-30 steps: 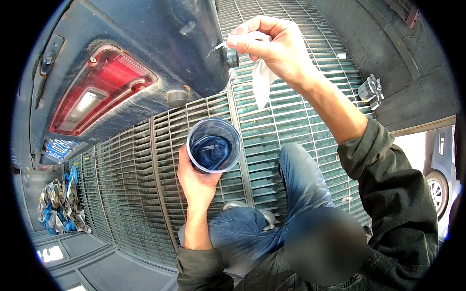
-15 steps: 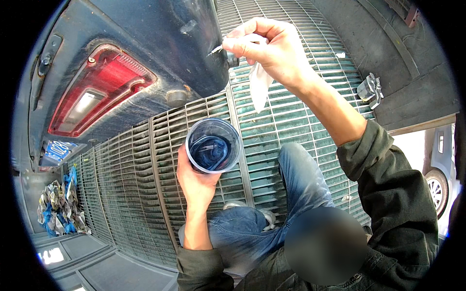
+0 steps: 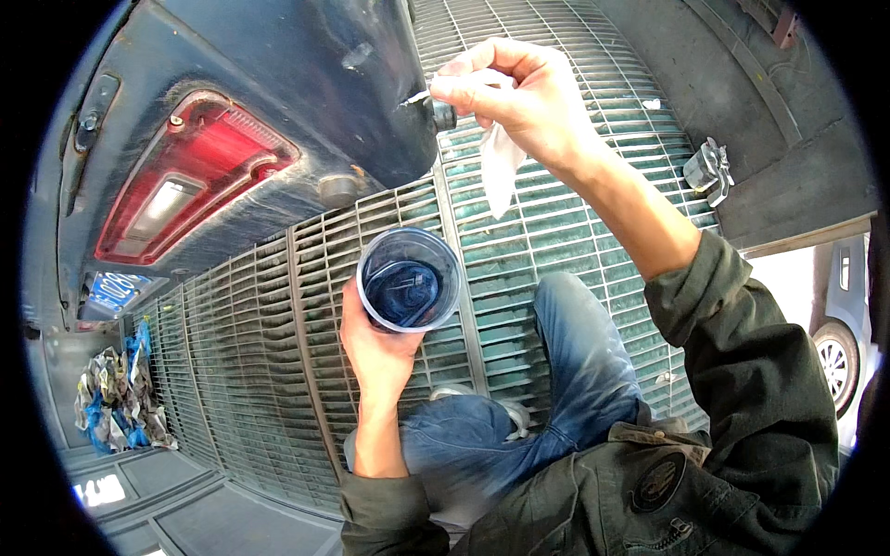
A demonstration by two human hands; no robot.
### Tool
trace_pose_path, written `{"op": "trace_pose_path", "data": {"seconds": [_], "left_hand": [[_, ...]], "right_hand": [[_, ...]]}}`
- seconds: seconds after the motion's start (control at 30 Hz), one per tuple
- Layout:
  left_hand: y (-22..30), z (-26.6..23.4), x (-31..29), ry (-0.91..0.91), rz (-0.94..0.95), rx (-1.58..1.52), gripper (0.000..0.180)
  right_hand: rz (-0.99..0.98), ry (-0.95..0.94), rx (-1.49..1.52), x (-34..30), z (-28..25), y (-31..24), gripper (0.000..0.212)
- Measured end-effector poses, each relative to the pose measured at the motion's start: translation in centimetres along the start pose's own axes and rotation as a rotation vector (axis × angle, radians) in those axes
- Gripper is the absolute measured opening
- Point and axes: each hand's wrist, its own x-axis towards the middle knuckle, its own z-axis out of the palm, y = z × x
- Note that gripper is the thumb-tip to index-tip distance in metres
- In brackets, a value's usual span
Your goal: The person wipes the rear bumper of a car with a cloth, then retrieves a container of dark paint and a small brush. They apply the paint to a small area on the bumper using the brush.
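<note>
Thumb and forefinger of the right hand [image 3: 524,97] pinch a thin pale stick [image 3: 420,96], with only a short length showing beyond the fingertips. Its long axis lies nearly level across the view, tilted a little, and the exposed tip points left and slightly down, at the dark blue vehicle body [image 3: 306,83] close to its rounded corner. Pale colour shows right at the tip; whether the stick touches the panel, or is only just beside it, I cannot tell. Below the same hand hangs a white cloth or tissue [image 3: 501,176], its long axis running downward to a narrow end above the floor grating [image 3: 556,222].

Lower in view and well apart from the panel, the left hand [image 3: 378,352] is wrapped around the near side of a clear cup [image 3: 408,243]. The cup stands roughly upright, its open mouth facing up toward the head camera, with dark blue liquid [image 3: 403,292] inside.

Near the right fingertips a round dark knob [image 3: 444,115] sits at the vehicle's edge. Farther left, a red tail light [image 3: 204,157] slants across the body, with a blue plate [image 3: 118,289] beyond its lower end. Crumpled grey and blue sheeting [image 3: 120,398] is heaped at far left. Blue jeans [image 3: 589,343] cover the person's bent legs over the grating, and a car [image 3: 853,320] shows at the right edge.
</note>
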Motion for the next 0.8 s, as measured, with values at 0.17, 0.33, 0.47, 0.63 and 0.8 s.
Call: {"op": "trace_pose_path", "data": {"seconds": [0.17,0.33,0.47,0.63,0.8], "left_hand": [[0.0,-0.1,0.0,0.008,0.005,0.026,0.068],[0.2,-0.3,0.0,0.012,-0.028,0.095,0.071],[0.1,-0.5,-0.1,0.013,-0.005,0.064,0.072],[-0.2,-0.9,-0.3,0.040,-0.010,0.153,0.073],[0.2,-0.7,-0.4,0.051,0.011,0.195,0.074]], "right_hand": [[0.046,-0.048,-0.092,-2.3,-0.3,-0.6,0.019],[0.123,-0.174,-0.137,-5.1,-0.3,-2.3,0.016],[0.129,-0.213,-0.119,-6.4,-0.1,-3.2,0.014],[0.025,-0.357,-0.353,-7.2,0.9,-4.2,0.013],[-0.212,-0.444,-0.532,-8.0,1.4,-3.2,0.011]]}}
